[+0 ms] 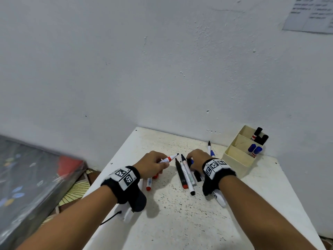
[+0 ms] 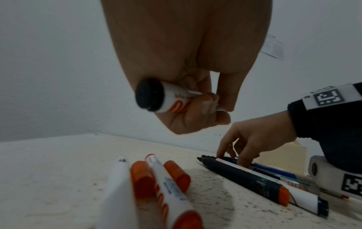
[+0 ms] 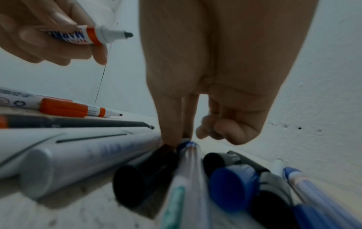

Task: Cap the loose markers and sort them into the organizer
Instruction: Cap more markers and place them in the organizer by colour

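Note:
My left hand [image 1: 155,164] grips an uncapped white marker with a red band [image 1: 167,158], its dark tip pointing right; the marker also shows in the left wrist view [image 2: 156,99] and the right wrist view [image 3: 92,34]. My right hand [image 1: 195,157] reaches down into a pile of loose markers [image 1: 185,175]. There its thumb and fingertips [image 3: 168,134] pinch the blue end of a white marker [image 3: 188,144], beside a black cap [image 3: 149,170]. Two red caps [image 2: 141,178] and red markers [image 1: 149,183] lie under my left hand. The cream organizer [image 1: 239,156] stands at the right, with black and blue markers in its far compartments.
The white speckled table [image 1: 180,222] butts against a white wall. A blue-banded marker [image 1: 210,148] lies behind my right hand and a white one [image 1: 219,198] under my right wrist. A dark patterned object [image 1: 27,177] sits off the table's left edge.

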